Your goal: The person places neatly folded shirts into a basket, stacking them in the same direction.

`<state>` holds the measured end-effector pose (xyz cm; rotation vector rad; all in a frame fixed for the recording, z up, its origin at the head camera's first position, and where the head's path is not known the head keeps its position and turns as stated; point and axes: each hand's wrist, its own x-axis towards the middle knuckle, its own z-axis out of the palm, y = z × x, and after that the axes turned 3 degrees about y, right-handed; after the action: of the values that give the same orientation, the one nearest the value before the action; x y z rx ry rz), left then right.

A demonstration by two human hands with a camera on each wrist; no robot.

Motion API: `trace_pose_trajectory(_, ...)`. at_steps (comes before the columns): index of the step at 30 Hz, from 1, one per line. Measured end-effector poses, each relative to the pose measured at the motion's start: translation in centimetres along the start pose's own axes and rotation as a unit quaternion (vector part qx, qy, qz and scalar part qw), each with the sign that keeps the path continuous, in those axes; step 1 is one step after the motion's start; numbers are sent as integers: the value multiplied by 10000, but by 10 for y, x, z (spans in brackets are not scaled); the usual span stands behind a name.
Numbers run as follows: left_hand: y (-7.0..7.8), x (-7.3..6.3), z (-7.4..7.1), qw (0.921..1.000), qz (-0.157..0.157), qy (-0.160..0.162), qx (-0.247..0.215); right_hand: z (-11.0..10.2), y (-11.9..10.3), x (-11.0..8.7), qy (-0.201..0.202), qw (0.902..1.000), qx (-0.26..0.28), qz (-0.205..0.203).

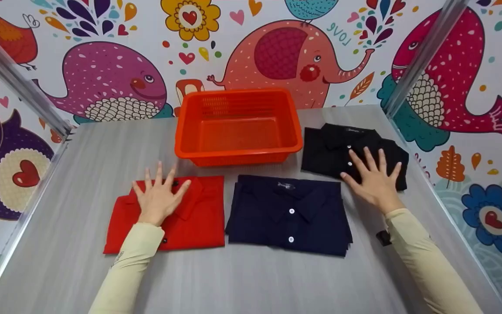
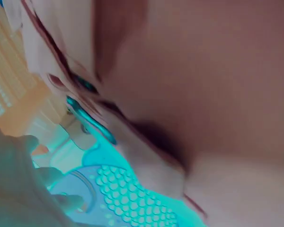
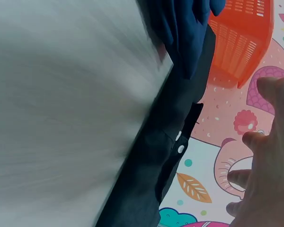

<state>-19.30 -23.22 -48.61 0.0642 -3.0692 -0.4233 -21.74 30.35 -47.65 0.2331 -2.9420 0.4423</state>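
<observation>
My left hand (image 1: 158, 196) is left of the centre of the frame, over the folded red shirt (image 1: 183, 224), and its fingers are straight and spread apart. My right hand (image 1: 374, 179), at the right of the frame, is spread in the same way over the folded black shirt (image 1: 331, 150). Both my hands are released, with no cloth between the fingers; whether the palms press on the shirts, I cannot tell.

The folded navy shirt (image 1: 273, 220) lies between these two, in the lower centre of the frame, with its collar toward the top (two white buttons show on its front). The orange basket (image 1: 238, 155) stands on the grey table (image 1: 259, 283) in the upper centre, near all three shirts. Close to my right sleeve (image 1: 408, 231), at the lower right, lies a black object (image 1: 382, 237), too small to recognise. Behind, a wall (image 1: 203, 56) with painted animals fills the top.
</observation>
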Motion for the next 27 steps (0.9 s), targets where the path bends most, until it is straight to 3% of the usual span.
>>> trace_pose_trajectory(12, 52, -9, 14, 9977, 647, -171, 125, 11, -12, -29, 446, 9978, -200, -440)
trace_pose_trajectory(17, 73, -19, 21, 9925, 1208, -161, 87, 17, -22, -46, -13, 9980, -430, -461)
trace_pose_trajectory(23, 89, -24, 32, 9765, 2119, -342, -171, 21, -34, -58, -480, 9964, -566, -400)
trace_pose_trajectory(27, 96, -27, 39, 9705, 2346, -517, -179, 22, -39, -60, -713, 9960, -438, -312)
